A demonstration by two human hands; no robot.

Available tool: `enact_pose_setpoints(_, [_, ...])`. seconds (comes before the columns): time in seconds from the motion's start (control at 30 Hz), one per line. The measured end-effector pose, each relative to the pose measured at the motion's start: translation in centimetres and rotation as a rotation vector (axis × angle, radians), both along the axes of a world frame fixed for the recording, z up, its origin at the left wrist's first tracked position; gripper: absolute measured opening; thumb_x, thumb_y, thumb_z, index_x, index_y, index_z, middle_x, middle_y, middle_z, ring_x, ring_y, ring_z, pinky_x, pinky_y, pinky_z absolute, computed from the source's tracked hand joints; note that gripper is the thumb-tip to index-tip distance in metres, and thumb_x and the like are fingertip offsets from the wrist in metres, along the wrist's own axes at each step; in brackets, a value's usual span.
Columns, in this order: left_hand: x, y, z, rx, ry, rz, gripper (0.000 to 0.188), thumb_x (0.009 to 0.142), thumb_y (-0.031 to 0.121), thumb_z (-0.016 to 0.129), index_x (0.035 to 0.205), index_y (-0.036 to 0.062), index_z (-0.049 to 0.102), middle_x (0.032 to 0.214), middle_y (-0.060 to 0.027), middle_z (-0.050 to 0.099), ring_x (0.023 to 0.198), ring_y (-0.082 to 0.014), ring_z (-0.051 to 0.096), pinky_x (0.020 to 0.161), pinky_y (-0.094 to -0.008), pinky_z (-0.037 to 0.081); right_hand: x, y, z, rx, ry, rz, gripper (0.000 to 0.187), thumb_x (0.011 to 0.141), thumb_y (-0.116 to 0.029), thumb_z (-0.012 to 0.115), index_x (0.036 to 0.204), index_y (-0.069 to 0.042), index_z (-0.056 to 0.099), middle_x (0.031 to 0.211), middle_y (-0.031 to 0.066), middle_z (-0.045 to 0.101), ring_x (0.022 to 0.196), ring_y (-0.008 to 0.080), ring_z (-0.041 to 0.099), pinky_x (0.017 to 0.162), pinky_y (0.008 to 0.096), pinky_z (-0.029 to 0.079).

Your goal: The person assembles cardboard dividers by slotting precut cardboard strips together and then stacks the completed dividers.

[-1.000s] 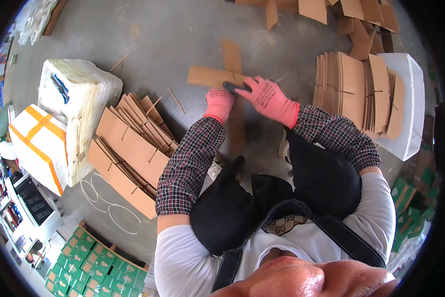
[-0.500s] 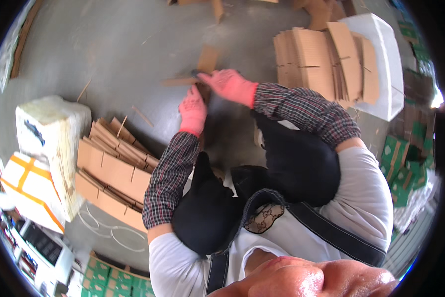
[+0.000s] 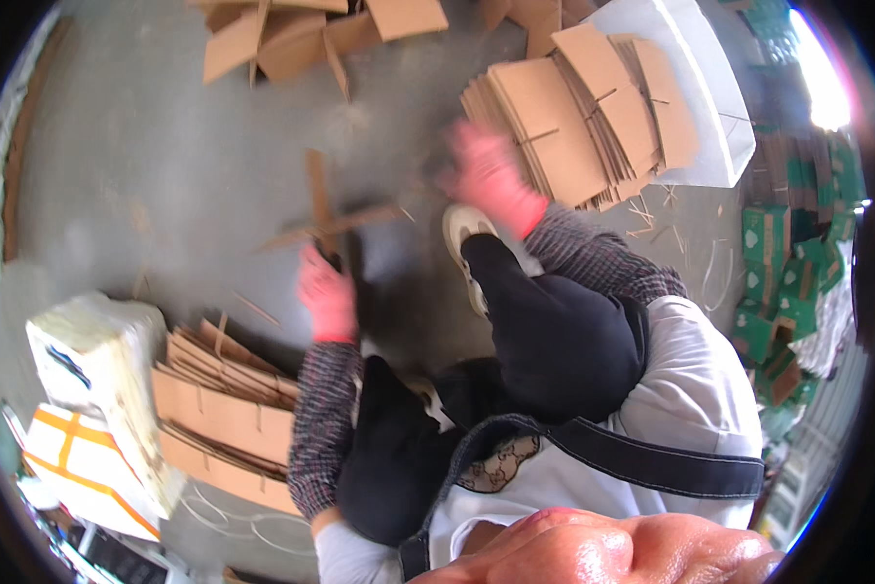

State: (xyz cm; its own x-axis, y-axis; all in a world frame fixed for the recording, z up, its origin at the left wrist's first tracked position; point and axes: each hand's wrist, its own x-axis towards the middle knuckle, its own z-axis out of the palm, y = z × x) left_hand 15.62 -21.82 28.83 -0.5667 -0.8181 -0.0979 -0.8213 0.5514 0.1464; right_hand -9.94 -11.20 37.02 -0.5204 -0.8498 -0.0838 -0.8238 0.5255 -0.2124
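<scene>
My left hand (image 3: 327, 300), in a pink glove, is closed on the lower end of a crossed cardboard divider (image 3: 323, 200). The divider's slotted strips cross just above the floor, and a side strip is smeared by motion. Off to the right, my right hand (image 3: 501, 185), also in a pink glove, is at the left edge of a stack of slotted cardboard sheets (image 3: 552, 122). Motion blurs its fingers, so I cannot see whether they hold a sheet.
A second stack of slotted cardboard (image 3: 228, 409) lies at the lower left, beside a white foam block (image 3: 102, 341). Opened-out cardboard pieces (image 3: 291, 44) lie at the far side. A white box (image 3: 705, 107) borders the right stack. Green boxes (image 3: 773, 282) are piled far right.
My right hand has left the crossed strips and moved right to the cardboard stack. My left hand has kept the divider, now lower and further left in the picture. The view has shifted.
</scene>
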Motion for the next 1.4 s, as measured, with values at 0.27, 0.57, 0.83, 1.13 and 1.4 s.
enact_pose_setpoints(0.27, [4.2,-0.2,-0.7,0.161,0.124,0.218,0.086,0.066,0.032,0.074,0.131,-0.0006,0.028,0.122,-0.0202,0.043,0.111,-0.0345,0.044,0.093,-0.0392,0.038,-6.9,13.6,-2.0,0.212,0.355,-0.199,0.082,0.071,-0.049,0.065,0.132,-0.005,0.033,0.131,0.0213,0.032,0.123,0.0363,0.031,0.097,0.0547,0.028])
enact_pose_setpoints(0.57, [6.0,1.1,0.8,0.42,0.014,0.248,0.057,0.076,0.026,0.062,0.125,0.0093,0.039,0.114,-0.0138,0.053,0.098,-0.0299,0.056,0.081,-0.0396,0.047,-8.2,9.9,5.8,-0.207,-0.074,-0.168,0.043,0.074,-0.012,0.066,0.115,-0.005,0.055,0.098,0.0154,0.057,0.093,0.0294,0.056,0.082,0.0357,0.045])
enact_pose_setpoints(0.83, [5.8,0.6,-5.6,0.441,-0.108,0.148,0.049,0.082,0.034,0.053,0.122,0.0101,0.042,0.12,-0.013,0.051,0.111,-0.029,0.048,0.094,-0.0401,0.037,13.6,-7.0,0.7,-0.111,-0.005,0.911,0.033,0.08,-0.014,0.046,0.112,-0.008,0.05,0.09,0.012,0.053,0.074,0.0241,0.057,0.06,0.0335,0.05])
enact_pose_setpoints(1.13, [5.3,1.3,-1.9,0.434,0.062,0.172,0.043,0.079,0.02,0.056,0.116,0.004,0.042,0.109,-0.0161,0.052,0.085,-0.0321,0.061,0.07,-0.0407,0.05,15.4,-8.7,-3.0,0.19,0.226,1.058,0.053,0.079,-0.011,0.046,0.131,-0.007,0.036,0.091,0.0084,0.051,0.074,0.0186,0.055,0.059,0.0289,0.046])
enact_pose_setpoints(1.4, [6.9,1.3,-0.6,0.653,0.581,0.166,0.053,0.081,0.022,0.061,0.124,0.0004,0.039,0.114,-0.0214,0.052,0.105,-0.0324,0.052,0.087,-0.0382,0.044,14.8,-9.2,-7.9,-0.273,0.076,1.073,0.021,0.081,-0.016,0.045,0.097,-0.003,0.049,0.067,0.0061,0.056,0.064,0.0238,0.058,0.053,0.0358,0.045])
